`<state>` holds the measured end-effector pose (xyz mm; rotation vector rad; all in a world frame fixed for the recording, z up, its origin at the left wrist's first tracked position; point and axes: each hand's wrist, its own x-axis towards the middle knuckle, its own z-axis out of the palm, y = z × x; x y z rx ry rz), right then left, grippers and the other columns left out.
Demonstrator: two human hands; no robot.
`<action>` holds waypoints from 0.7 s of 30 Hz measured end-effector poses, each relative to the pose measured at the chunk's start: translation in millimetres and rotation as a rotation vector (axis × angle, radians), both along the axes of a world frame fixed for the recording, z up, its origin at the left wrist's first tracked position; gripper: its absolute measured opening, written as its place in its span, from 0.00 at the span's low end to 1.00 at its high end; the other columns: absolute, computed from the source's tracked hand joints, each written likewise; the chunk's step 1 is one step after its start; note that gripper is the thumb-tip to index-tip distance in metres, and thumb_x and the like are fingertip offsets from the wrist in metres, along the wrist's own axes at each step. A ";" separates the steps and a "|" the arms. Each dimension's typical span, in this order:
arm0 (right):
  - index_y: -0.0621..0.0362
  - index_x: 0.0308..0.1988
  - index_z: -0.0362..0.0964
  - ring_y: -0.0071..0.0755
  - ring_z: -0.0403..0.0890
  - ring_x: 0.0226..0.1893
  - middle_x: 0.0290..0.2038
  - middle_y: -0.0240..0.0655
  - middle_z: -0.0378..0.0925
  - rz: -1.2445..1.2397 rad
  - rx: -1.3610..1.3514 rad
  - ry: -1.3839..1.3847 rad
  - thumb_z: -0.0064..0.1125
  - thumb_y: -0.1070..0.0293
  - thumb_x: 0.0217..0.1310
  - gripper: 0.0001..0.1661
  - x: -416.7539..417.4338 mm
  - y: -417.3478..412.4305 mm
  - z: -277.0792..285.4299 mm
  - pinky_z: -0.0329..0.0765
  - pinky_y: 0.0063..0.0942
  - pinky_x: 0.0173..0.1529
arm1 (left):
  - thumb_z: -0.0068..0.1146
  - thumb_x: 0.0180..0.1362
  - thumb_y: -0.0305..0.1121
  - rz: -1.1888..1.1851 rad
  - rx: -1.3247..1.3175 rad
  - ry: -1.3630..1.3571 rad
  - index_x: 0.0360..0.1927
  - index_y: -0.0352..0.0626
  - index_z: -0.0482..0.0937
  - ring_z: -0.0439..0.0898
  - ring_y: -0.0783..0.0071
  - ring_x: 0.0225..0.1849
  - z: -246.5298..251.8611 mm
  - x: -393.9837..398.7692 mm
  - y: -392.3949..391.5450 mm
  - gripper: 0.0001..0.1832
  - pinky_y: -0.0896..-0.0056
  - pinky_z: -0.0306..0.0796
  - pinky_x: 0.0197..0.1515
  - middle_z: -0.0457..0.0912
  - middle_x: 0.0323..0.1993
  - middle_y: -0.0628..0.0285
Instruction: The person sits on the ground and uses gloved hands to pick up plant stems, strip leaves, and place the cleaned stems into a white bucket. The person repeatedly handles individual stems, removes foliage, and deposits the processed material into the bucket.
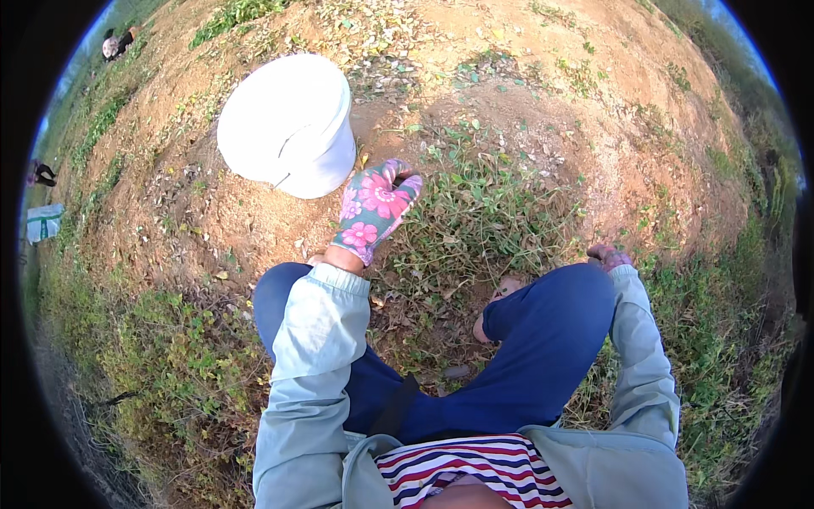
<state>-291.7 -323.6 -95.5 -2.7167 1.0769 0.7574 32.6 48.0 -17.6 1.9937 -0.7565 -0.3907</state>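
Note:
My left hand (379, 203), in a grey and pink flowered glove, is just right of a white plastic bucket (318, 162), over the edge of a heap of cut green plants (489, 216). Its fingers are curled; whether something small is between them cannot be told. My right hand (610, 256), in a similar glove, is beside my right knee at the right, partly hidden, and its grip does not show. The bucket stands on sandy soil, its inside washed out by bright light, with a thin wire handle down its side.
Dry leaves and loose stalks (388, 32) lie on the bare soil ahead. Low weeds (184, 375) grow at the left and right. A person (116, 44) is far off at the upper left, another person (41, 174) at the left edge, near a white and green sack (44, 223).

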 end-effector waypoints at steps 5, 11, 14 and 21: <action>0.52 0.43 0.72 0.43 0.75 0.43 0.40 0.41 0.76 0.338 0.064 -0.358 0.57 0.62 0.47 0.19 157.2 22.9 62.9 0.70 0.35 0.49 | 0.51 0.49 0.41 -0.017 0.014 -0.179 0.30 0.42 0.76 0.77 0.56 0.30 2.4 -4.0 -14.2 0.12 0.60 0.70 0.33 0.78 0.27 0.54; 0.54 0.54 0.61 0.44 0.62 0.57 0.54 0.45 0.62 0.377 0.044 -0.161 0.61 0.58 0.42 0.36 215.4 86.3 0.0 0.63 0.34 0.58 | 0.52 0.50 0.38 -0.010 0.051 -0.174 0.33 0.39 0.75 0.77 0.55 0.32 9.6 -5.6 -5.5 0.13 0.62 0.70 0.34 0.78 0.28 0.52; 0.52 0.55 0.59 0.44 0.62 0.56 0.55 0.44 0.61 0.376 0.010 -0.122 0.64 0.57 0.40 0.40 220.1 100.7 -13.6 0.63 0.34 0.58 | 0.52 0.49 0.37 0.000 0.060 -0.240 0.31 0.40 0.75 0.76 0.54 0.31 3.7 -5.2 -4.0 0.11 0.60 0.69 0.33 0.77 0.26 0.53; 0.52 0.37 0.75 0.40 0.77 0.38 0.36 0.39 0.77 0.450 -0.026 0.088 0.59 0.66 0.41 0.17 234.2 49.0 -64.0 0.72 0.32 0.47 | 0.50 0.49 0.38 0.011 0.122 -0.284 0.29 0.40 0.73 0.75 0.52 0.31 9.0 -7.2 2.6 0.11 0.56 0.68 0.32 0.75 0.26 0.51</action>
